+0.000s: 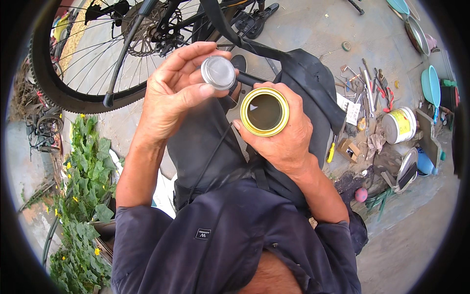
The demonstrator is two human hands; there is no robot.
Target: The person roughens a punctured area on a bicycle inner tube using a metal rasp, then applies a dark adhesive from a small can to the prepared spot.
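Observation:
My left hand (169, 95) pinches a small round lid (218, 73), greyish and translucent with a ridged rim, between thumb and fingers. Just to its right, my right hand (294, 134) is wrapped round an uncovered metal tin (265, 133) with a shiny gold rim. The inside of the tin looks dark, with a pale reflection; its contents are unclear. Lid and tin are apart, both held above my lap. A black rubber inner tube (316, 73) drapes over my right knee and runs up toward the bicycle wheel (58, 100) at the upper left.
Hand tools, including a yellow-handled screwdriver (331, 153), lie on the ground at the right, near a white bucket (399, 125) and small cardboard box (348, 149). A teal basin (430, 85) stands farther right. Leafy plants (90, 171) grow at the left.

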